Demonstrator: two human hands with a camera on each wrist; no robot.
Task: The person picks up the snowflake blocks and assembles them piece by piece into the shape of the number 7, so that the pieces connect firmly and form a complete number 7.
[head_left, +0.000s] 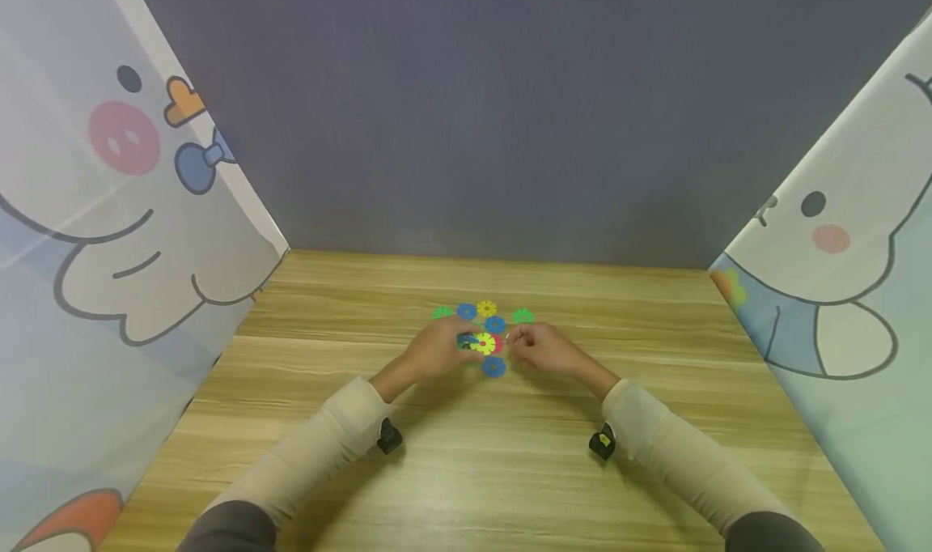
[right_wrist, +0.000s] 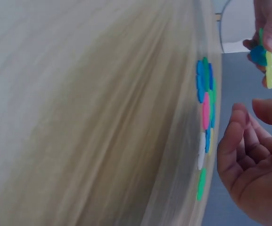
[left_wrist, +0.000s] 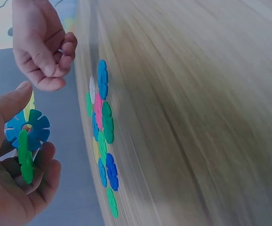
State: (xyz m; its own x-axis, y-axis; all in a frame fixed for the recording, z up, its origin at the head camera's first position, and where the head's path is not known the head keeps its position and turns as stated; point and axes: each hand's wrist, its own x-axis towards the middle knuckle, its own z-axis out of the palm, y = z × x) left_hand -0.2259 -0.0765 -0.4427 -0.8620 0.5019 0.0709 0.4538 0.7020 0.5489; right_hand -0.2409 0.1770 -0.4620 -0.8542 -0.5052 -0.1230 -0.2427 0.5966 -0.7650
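Note:
My left hand (head_left: 437,348) holds a small cluster of notched plastic discs above the table. In the left wrist view a blue disc (left_wrist: 37,134) forms its middle, with a green disc (left_wrist: 25,162) and a yellow disc (left_wrist: 29,107) slotted in edge-on. My thumb and fingers are round the cluster. Facing it, my right hand (head_left: 548,348) hovers a short way off, its fingers loosely curled, with nothing visible in them. More discs lie flat below the hands, among them a pink disc (right_wrist: 205,110), a white disc (right_wrist: 201,150) and a blue disc (head_left: 493,367).
Loose discs continue behind the hands, including a yellow disc (head_left: 486,308) and a green disc (head_left: 523,316). The wooden table (head_left: 495,471) meets a dark grey panel (head_left: 466,115) at the back. Cartoon-printed panels (head_left: 95,269) flank both sides.

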